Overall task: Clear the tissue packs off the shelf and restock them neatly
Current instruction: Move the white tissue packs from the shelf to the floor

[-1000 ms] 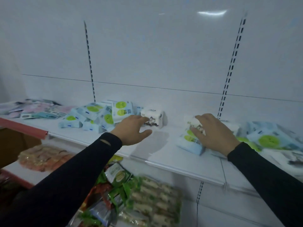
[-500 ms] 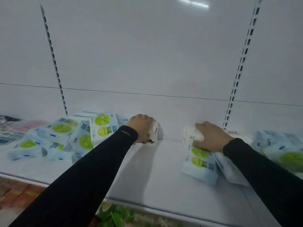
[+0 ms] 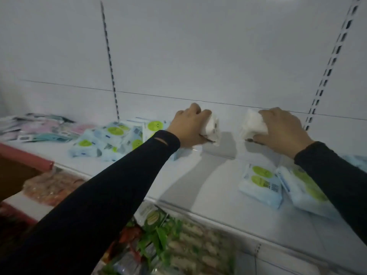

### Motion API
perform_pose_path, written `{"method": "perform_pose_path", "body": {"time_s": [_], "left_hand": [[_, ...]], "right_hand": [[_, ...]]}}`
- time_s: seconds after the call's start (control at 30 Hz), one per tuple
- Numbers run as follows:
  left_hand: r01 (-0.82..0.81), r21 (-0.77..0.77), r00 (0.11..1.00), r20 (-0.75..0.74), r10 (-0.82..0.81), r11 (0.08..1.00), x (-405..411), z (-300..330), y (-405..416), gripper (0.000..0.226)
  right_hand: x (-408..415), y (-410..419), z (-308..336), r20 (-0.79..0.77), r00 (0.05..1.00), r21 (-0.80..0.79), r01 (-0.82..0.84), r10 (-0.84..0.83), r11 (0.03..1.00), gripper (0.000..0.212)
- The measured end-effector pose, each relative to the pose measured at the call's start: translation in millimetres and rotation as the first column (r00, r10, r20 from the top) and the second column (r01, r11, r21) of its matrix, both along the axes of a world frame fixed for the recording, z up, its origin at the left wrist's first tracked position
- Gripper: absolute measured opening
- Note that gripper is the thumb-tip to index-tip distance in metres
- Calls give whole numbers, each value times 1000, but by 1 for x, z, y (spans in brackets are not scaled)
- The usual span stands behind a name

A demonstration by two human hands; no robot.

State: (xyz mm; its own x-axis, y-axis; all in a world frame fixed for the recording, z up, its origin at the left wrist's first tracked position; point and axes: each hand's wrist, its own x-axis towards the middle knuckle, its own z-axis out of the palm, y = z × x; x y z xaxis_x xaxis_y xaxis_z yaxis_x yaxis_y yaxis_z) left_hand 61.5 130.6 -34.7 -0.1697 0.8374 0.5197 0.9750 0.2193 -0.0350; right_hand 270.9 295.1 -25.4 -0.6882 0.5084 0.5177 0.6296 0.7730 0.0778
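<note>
Left hand (image 3: 188, 127) grasps one white tissue pack (image 3: 213, 129), right hand (image 3: 282, 130) another white pack (image 3: 252, 124), both at the shelf (image 3: 208, 187) back edge. Judged: gripped upright for neat placement against the rear. Loose green-label packs (image 3: 260, 183) lie near the front edge.

White pack, left (image 3: 213, 129): gripped, upright near shelf (image 3: 208, 187) back.
White pack, right (image 3: 252, 124): gripped, tilted.
Green-dot packs, left (image 3: 111, 139): heaped.
Green-dot packs, right (image 3: 260, 185): laid flat.

I'm looking at a shop: white shelf (image 3: 208, 187) with slotted uprights (image 3: 327, 70), tissue packs (image 3: 111, 139) (probably packaged food (image 3: 178, 245) on the tier below).
</note>
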Motion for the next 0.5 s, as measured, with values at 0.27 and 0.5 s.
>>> {"method": "perform_pose_path", "body": {"time_s": [0.27, 0.5], "left_hand": [[-425, 12, 905, 3, 425, 905, 69, 13, -221, 83], [-695, -292, 645, 151, 749, 658, 106, -99, -437, 85]], "right_hand": [[-41, -108, 5, -82, 864, 36, -496, 497, 868, 81], [-94, -290, -61, 26, 578, -132, -807, 815, 576, 90]]}}
